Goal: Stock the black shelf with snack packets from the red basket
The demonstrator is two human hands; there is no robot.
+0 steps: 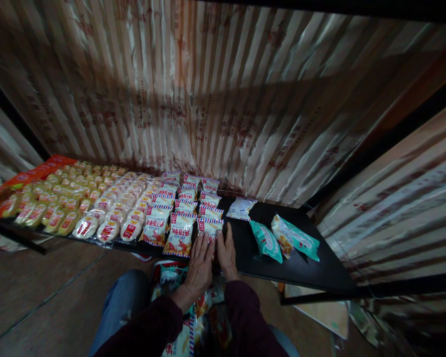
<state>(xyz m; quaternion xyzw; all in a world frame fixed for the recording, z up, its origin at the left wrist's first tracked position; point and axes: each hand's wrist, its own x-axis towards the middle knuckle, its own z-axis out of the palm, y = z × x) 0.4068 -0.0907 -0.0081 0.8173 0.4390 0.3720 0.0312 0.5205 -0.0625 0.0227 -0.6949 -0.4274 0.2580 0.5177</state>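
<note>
My left hand lies with its fingers stretched over the near end of a snack packet, the front one in the rightmost row. My right hand is held along that packet's right side, fingers extended. Neither hand is wrapped round anything. Left of them, more packets with red print and striped edges, such as the large front snack packet, stand in rows on the black shelf. The lower part of the packet under my fingers is hidden.
Round wrapped cakes and yellow wrapped cakes fill the shelf's left, beside an orange bag. To the right lie a white packet and green packets. Below, between my knees, are more packets. Corrugated sheeting backs the shelf.
</note>
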